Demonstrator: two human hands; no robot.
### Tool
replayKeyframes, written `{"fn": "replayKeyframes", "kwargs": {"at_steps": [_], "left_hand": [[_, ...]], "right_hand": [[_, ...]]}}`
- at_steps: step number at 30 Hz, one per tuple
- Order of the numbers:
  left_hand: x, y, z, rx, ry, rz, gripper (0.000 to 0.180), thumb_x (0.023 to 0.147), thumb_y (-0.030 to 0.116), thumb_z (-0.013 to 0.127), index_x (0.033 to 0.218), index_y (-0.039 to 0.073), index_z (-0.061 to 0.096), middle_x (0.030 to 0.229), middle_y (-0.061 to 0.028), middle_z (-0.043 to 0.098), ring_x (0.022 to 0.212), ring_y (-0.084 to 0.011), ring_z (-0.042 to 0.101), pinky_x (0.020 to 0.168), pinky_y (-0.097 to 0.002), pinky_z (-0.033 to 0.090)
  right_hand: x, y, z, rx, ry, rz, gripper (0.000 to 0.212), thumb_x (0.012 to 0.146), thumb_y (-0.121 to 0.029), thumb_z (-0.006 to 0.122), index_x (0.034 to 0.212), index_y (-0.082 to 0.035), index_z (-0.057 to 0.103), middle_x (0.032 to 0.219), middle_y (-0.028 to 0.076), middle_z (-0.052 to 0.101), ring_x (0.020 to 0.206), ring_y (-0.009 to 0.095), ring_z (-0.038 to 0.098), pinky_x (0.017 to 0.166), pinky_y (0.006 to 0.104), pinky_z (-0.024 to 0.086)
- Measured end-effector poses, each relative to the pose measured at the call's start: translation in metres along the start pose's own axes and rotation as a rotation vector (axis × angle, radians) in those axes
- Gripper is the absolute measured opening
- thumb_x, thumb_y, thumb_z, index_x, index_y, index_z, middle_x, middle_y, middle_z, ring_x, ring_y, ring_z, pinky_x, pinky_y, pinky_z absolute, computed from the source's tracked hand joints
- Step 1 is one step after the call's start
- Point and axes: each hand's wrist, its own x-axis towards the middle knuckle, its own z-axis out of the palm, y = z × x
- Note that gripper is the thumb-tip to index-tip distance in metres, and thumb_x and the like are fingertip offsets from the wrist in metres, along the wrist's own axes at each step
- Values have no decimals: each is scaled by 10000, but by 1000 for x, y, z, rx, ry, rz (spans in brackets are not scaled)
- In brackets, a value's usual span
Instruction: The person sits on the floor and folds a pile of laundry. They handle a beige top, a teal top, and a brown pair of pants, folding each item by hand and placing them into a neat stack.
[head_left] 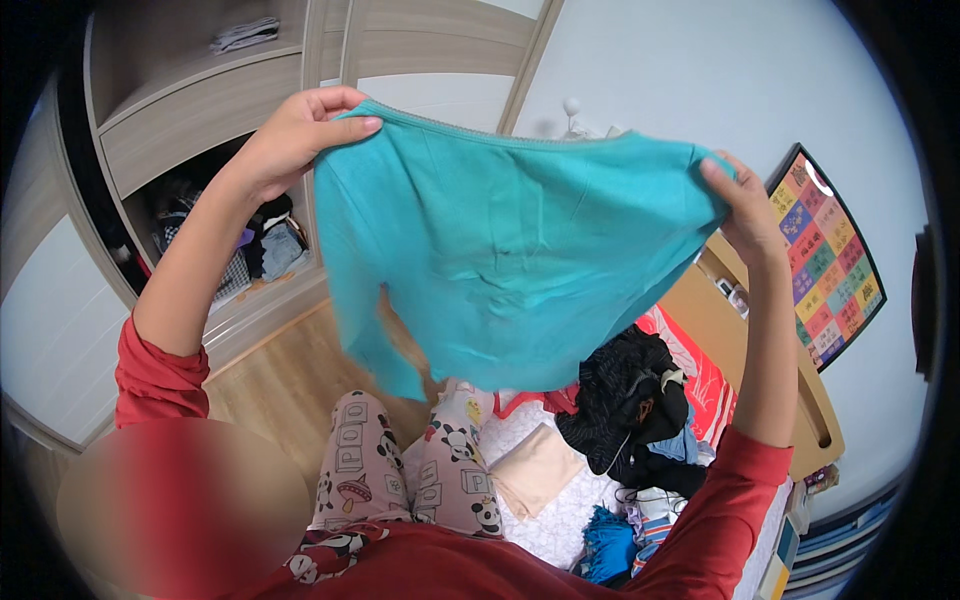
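A turquoise long-sleeved top (pixel 520 250) hangs stretched out in front of me, held up by its upper edge. My left hand (pixel 305 140) pinches it at the upper left corner, thumb in front. At the upper right corner my right hand (pixel 745 205) grips it the same way, thumb on the near side. One sleeve dangles on the left, its lower end slightly blurred. The cloth hides part of the bed and wardrobe behind it.
On the bed to the right lie a folded beige cloth (pixel 538 470), a heap of dark clothes (pixel 630 400) and a blue fringed item (pixel 607 545). An open wardrobe (pixel 200 150) with clothes in its lower compartment stands at the left. A colourful framed panel (pixel 825 255) is on the right wall.
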Motion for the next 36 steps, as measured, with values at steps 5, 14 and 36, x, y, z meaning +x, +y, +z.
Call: {"fn": "replayKeyframes", "kwargs": {"at_steps": [5, 14, 36], "left_hand": [[-1, 1, -4, 53, -8, -63, 215, 845, 231, 606, 940, 40, 579, 817, 11, 586, 725, -45, 538, 668, -202, 451], [15, -11, -6, -29, 65, -28, 282, 845, 303, 600, 997, 70, 556, 871, 5, 579, 780, -62, 532, 682, -224, 451], [18, 60, -26, -304, 178, -224, 291, 811, 194, 628, 978, -40, 588, 919, -107, 625, 770, -167, 622, 694, -302, 540]], "right_hand": [[-7, 8, 18, -143, 40, 45, 293, 818, -310, 624, 974, -64, 589, 814, -24, 576, 727, 67, 538, 657, 212, 433], [8, 25, 10, 127, 147, 24, 264, 891, -290, 513, 1008, -62, 578, 833, -6, 587, 738, 77, 541, 665, 226, 442], [64, 48, 23, 417, 260, 47, 232, 909, -249, 457, 996, -44, 524, 951, 50, 549, 878, 154, 511, 796, 318, 430]]}}
